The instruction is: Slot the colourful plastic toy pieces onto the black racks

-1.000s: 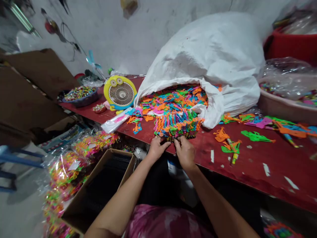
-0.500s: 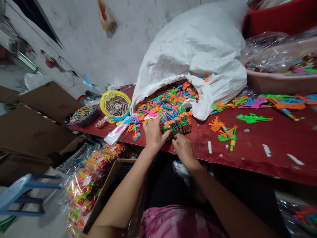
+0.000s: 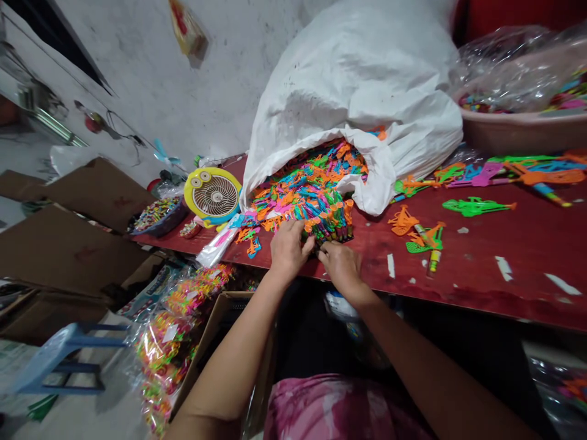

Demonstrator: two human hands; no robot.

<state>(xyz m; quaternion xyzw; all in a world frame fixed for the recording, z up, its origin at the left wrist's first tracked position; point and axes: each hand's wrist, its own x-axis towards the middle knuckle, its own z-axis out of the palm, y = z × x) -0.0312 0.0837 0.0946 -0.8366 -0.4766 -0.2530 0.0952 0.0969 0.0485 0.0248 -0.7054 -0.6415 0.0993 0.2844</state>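
One left hand, one right hand: on tight-packed plastic toys; grip pinching? can't tell
Sack: white, wrinkled, behind
Fan: round, beside sack

Workshop: massed plastic pieces, bulging sack

toy pieces: plastic | sack: matt, wrinkled | carton: matt cardboard

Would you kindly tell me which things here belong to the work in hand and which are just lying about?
Likely in the work:
row of colourful plastic pieces, at the left hand and right hand
white sack of similar pieces

Apparently lying about:
yellow fan
blue stool
white scraps
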